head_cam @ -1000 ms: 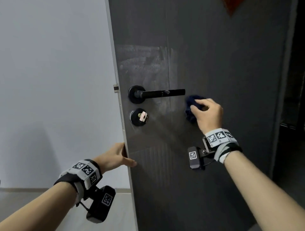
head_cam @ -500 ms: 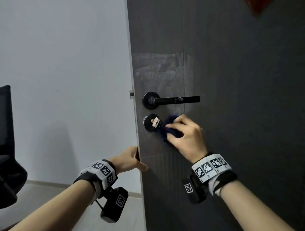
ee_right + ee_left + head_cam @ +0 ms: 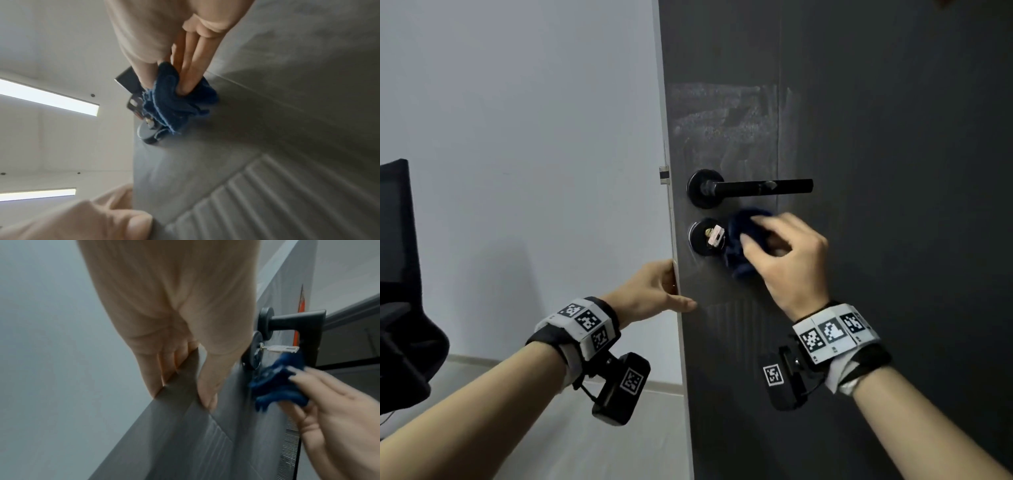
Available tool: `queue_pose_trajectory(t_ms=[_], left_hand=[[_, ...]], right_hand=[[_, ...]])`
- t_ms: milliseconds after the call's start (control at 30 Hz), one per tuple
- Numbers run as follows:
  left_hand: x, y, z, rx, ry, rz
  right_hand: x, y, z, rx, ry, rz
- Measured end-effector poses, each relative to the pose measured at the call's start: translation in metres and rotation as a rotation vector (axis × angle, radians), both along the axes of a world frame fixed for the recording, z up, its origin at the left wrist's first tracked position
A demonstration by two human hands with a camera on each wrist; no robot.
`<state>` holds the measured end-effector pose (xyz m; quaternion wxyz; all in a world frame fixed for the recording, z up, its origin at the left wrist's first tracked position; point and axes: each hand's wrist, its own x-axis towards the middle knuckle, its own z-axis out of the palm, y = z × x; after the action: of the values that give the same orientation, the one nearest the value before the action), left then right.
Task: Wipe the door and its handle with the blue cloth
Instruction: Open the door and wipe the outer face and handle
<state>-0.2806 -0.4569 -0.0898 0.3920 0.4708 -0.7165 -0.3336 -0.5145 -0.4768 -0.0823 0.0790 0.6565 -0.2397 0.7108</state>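
Note:
The dark grey door (image 3: 876, 171) stands ajar, with a black lever handle (image 3: 753, 187) and below it a round lock (image 3: 697, 237) with a key (image 3: 715, 235) in it. My right hand (image 3: 787, 260) pinches the bunched blue cloth (image 3: 741, 246) against the door face, just right of the lock and under the handle. In the right wrist view the cloth (image 3: 172, 104) touches the key and lock. My left hand (image 3: 654, 291) grips the door's edge (image 3: 185, 373) below the lock, thumb on the front face, fingers behind.
A pale wall (image 3: 517, 171) fills the left side. Part of a black office chair (image 3: 400, 291) shows at the far left. Smeared wipe marks (image 3: 722, 116) cover the door above the handle. A ribbed panel (image 3: 267, 203) lies lower on the door.
My right hand with the cloth moved left from beyond the handle's tip to the lock, then shifted slightly up and right beside it. My left hand has kept its hold on the door edge.

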Motion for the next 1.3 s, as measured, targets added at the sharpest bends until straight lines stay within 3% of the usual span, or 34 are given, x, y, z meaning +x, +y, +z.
queue_pose_trajectory(t_ms=[133,200,300,367,433,567,733,833,1033,1100,1167,1233,1300], left_hand=[[0.002,-0.007,-0.002,0.008,-0.059,-0.010],[0.002,-0.007,-0.002,-0.008,-0.067,-0.006],[0.001,-0.007,-0.001,-0.042,-0.069,0.001],[0.001,-0.007,-0.002,-0.032,-0.046,-0.005],[0.004,-0.008,-0.002,-0.032,-0.038,-0.009],[0.006,-0.013,-0.001,-0.018,-0.049,-0.031],[0.008,-0.015,-0.003,-0.002,-0.025,-0.048],[0.009,-0.017,-0.001,0.004,-0.027,-0.074],[0.010,-0.021,0.004,-0.003,-0.076,-0.068],[0.010,-0.023,0.004,-0.009,-0.081,-0.069],[0.010,-0.023,0.003,-0.011,-0.069,-0.071],[0.010,-0.024,0.001,-0.012,-0.058,-0.067],[0.010,-0.023,0.000,-0.009,-0.047,-0.059]], right_hand=[[0.025,0.003,0.004,-0.051,-0.005,0.058],[0.030,-0.003,-0.013,-0.068,0.001,0.032],[0.037,-0.002,-0.058,-0.034,0.202,-0.047],[0.035,0.000,-0.074,0.025,0.245,-0.032],[0.025,-0.004,-0.065,0.031,0.128,0.002],[0.010,-0.010,-0.005,-0.059,-0.081,-0.045],[0.033,-0.006,-0.001,-0.062,0.002,0.046],[0.014,-0.023,-0.001,-0.082,-0.004,-0.035],[-0.054,-0.065,0.026,0.134,-0.391,-0.112],[-0.035,-0.060,0.024,0.121,-0.332,-0.040],[0.003,-0.043,0.010,0.074,-0.108,0.051],[0.027,-0.028,-0.007,0.060,0.117,0.042],[0.021,-0.026,-0.005,0.019,0.171,-0.003]])
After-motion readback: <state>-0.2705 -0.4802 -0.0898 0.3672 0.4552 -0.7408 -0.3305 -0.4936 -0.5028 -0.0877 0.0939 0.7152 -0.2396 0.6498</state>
